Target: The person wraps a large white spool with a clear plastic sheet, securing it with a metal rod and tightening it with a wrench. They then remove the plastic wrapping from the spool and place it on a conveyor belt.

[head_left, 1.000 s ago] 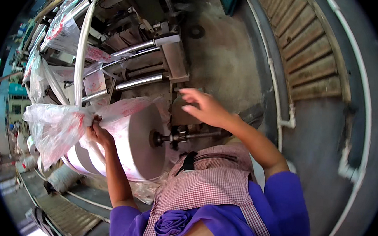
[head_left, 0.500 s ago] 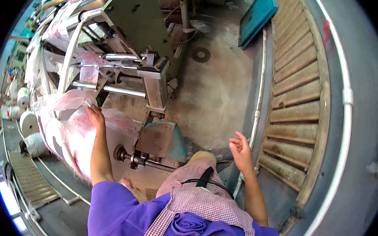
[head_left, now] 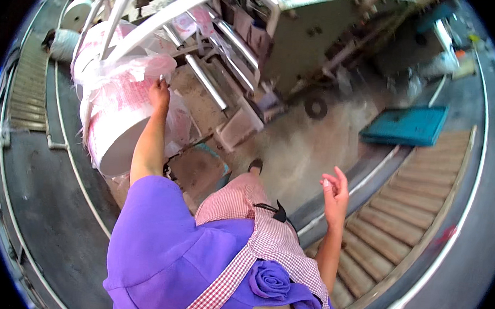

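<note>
My left hand (head_left: 160,95) reaches forward on the left. Its fingers are closed on the edge of a thin, translucent pink-and-white plastic film (head_left: 127,83). The film drapes in loose folds over a large roll (head_left: 125,140) with a pale, round end and pink print. To the right, my right hand (head_left: 334,199) is raised in the air with its fingers apart and nothing in it. It touches nothing and hovers over the edge of a slatted wooden rack.
A machine with metal rollers (head_left: 205,81) and a dark green side panel (head_left: 306,49) stands ahead. A teal plastic tray (head_left: 404,124) lies at the right, beside the slatted wooden rack (head_left: 422,195). A black ring (head_left: 315,107) is on the floor. White pipes (head_left: 79,180) run along the floor.
My view has swung leftward, so the roll and machine sit differently and the teal tray appears lower. My left hand keeps its hold on the film; my right hand remains raised and empty.
</note>
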The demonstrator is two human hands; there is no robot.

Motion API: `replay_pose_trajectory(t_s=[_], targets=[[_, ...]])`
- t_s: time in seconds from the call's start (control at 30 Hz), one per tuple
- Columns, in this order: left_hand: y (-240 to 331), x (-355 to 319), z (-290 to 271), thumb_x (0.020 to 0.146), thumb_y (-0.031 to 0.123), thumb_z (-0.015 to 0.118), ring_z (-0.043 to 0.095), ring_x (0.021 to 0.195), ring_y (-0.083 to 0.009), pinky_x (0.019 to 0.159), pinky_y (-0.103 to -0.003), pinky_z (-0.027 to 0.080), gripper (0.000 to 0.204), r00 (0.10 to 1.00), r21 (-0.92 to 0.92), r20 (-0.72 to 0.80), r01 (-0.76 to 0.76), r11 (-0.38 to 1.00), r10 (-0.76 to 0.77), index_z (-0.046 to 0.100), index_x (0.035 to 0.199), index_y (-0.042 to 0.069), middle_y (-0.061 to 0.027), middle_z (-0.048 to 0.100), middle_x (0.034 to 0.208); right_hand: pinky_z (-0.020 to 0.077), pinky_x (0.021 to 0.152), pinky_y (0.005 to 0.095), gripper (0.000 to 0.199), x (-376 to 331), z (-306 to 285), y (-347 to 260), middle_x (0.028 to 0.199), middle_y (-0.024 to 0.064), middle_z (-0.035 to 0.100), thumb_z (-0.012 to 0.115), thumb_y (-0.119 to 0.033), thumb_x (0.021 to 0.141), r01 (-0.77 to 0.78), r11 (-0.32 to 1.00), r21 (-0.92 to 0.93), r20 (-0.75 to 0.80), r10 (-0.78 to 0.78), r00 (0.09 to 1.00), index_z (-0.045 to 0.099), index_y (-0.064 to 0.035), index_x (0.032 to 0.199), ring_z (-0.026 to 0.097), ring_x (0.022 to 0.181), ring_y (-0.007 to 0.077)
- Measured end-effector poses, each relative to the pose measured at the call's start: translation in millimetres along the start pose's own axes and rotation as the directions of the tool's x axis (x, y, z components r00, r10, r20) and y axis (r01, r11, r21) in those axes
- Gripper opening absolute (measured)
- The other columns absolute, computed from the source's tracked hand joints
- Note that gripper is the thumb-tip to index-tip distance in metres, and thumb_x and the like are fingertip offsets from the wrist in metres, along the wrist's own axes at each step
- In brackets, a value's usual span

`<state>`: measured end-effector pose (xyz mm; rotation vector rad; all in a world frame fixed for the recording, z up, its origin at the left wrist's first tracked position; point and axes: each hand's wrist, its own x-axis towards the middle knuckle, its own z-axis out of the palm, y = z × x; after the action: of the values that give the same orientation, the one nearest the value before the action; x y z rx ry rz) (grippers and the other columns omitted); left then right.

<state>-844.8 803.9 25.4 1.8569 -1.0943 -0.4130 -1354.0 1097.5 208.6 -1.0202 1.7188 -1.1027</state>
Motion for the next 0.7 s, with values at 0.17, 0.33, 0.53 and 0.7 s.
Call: replay_pose_trajectory(t_s=[0.17,0.33,0.53,0.7], targets=[[6,7,15,0.085,0.023,0.051,0.061,0.068,-0.0284,0.063,-0.037,0.044,0.029,0.983,-0.079,-0.181,-0.007,0.997,-0.008,0.061,0.093,-0.004,-0.0179,0.061,0.072,0.0429,0.084,0.0266,0.046,98,50,-58,0.106,0.0103,0.058,0.056,-0.009,0.086,0.137,0.990,0.021,0.402,-0.134,0.906,0.040,-0.0028,0.129,0.056,0.094,0.0147],[-62,16,72,0.084,0.039,0.048,0.044,0.115,-0.0360,0.097,-0.042,0.033,0.047,0.963,0.402,-0.269,0.105,0.910,0.007,0.055,0.115,0.004,-0.0210,0.053,0.118,0.0443,0.083,0.0282,0.046,147,138,-102,0.106,0.0110,0.058,0.057,-0.009,0.084,0.276,0.960,0.051,0.760,-0.216,0.612,0.042,-0.0028,0.127,0.056,0.092,0.0152],[67,-36,48,0.087,0.026,0.048,0.057,0.095,-0.0309,0.082,-0.039,0.042,0.034,0.905,-0.448,-0.303,0.142,0.883,-0.299,0.058,0.105,-0.001,-0.0191,0.062,0.101,0.0438,0.082,0.0281,0.048,178,256,-116,0.111,0.0127,0.055,0.059,-0.013,0.084,0.202,0.972,0.117,0.879,-0.196,0.435,0.040,-0.0007,0.127,0.054,0.101,0.0173],[78,-40,45,0.085,0.024,0.051,0.058,0.086,-0.0373,0.073,-0.041,0.045,0.027,0.925,-0.270,-0.287,0.172,0.947,-0.249,0.061,0.097,0.002,-0.0199,0.062,0.090,0.0362,0.094,0.0335,0.066,190,364,-96,0.130,0.0195,0.038,0.060,-0.023,0.083,0.196,0.977,0.083,0.796,-0.183,0.577,0.025,-0.0010,0.135,0.042,0.117,0.0252]])
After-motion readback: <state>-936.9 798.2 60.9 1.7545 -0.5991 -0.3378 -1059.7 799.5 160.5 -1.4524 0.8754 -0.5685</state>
